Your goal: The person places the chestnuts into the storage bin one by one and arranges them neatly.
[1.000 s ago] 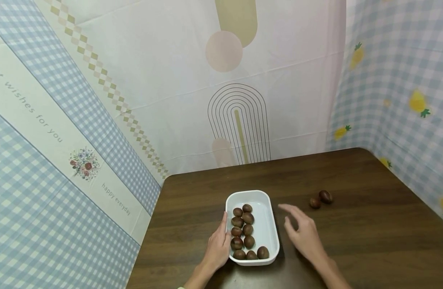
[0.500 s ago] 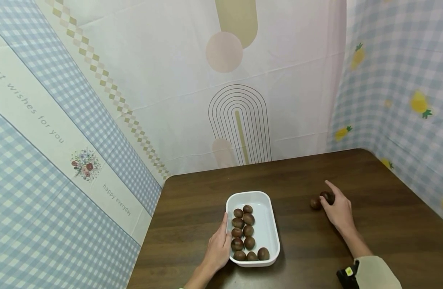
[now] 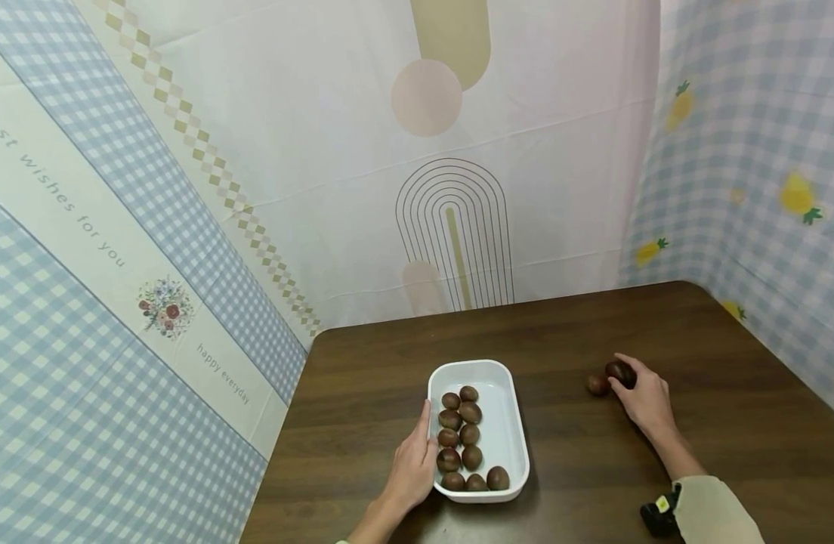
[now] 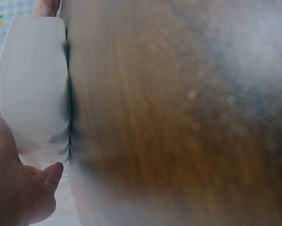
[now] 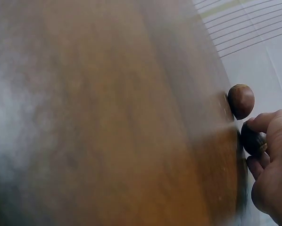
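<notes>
Two hands: right (image 3: pixel 644 399) apparently pinching chestnut (image 3: pixel 621 372).

In the left wrist view the bench (image 4: pixel 178 117) is a brown blur with no grain to read, and the white tray (image 4: pixel 30 80) shows only its outer wall; what lies inside it is hidden there. The left hand (image 4: pixel 16 188) is cut off by the near left corner, so its grip on the tray cannot be read from that view. In the right wrist view most of the bench (image 5: pixel 98 122) is smeared, and the right hand (image 5: pixel 273 174) runs off the right and lower edges. Its fingers cover part of the nearer chestnut (image 5: pixel 252 140). In the head view the right hand (image 3: pixel 644 397) hides part of that chestnut (image 3: pixel 619 372).
</notes>
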`<act>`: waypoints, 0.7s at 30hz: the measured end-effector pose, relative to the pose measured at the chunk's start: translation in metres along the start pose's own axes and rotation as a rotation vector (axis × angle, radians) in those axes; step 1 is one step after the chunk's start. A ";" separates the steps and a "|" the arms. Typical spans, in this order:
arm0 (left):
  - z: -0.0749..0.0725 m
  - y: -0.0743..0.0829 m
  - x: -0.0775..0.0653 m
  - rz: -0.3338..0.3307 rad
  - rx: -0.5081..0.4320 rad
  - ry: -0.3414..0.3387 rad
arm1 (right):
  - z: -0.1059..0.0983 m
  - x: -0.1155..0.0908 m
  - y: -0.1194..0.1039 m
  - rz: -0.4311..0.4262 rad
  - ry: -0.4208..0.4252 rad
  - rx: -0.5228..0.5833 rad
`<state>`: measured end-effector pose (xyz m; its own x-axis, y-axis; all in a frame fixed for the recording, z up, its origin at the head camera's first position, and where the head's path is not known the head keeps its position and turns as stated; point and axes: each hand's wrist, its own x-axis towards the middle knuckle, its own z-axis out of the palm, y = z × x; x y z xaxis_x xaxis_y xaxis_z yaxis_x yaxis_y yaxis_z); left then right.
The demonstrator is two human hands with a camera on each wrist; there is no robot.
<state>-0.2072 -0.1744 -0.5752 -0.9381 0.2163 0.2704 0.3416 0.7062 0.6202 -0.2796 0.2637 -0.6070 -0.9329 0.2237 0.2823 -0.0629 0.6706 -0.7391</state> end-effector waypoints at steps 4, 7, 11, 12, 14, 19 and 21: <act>0.000 0.000 0.000 0.001 0.004 -0.003 | -0.001 0.000 0.000 0.001 -0.001 -0.002; 0.000 0.000 0.000 0.006 0.008 -0.001 | -0.002 -0.001 0.000 -0.001 0.002 0.001; 0.000 0.001 0.000 0.012 0.011 0.006 | -0.002 -0.001 0.001 -0.011 0.011 -0.005; -0.001 0.001 0.000 0.013 0.012 0.008 | -0.003 -0.001 0.001 -0.015 0.013 -0.006; -0.001 0.002 0.001 0.013 0.011 0.009 | -0.003 -0.002 0.003 -0.027 0.021 -0.010; 0.000 0.002 0.001 0.010 0.009 0.010 | -0.007 -0.006 0.002 -0.048 0.031 -0.012; 0.000 0.002 0.001 0.011 0.011 0.009 | -0.009 -0.008 0.002 -0.048 0.030 -0.015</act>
<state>-0.2073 -0.1732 -0.5736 -0.9337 0.2183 0.2839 0.3514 0.7111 0.6090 -0.2691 0.2693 -0.6051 -0.9177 0.2120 0.3359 -0.1019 0.6917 -0.7150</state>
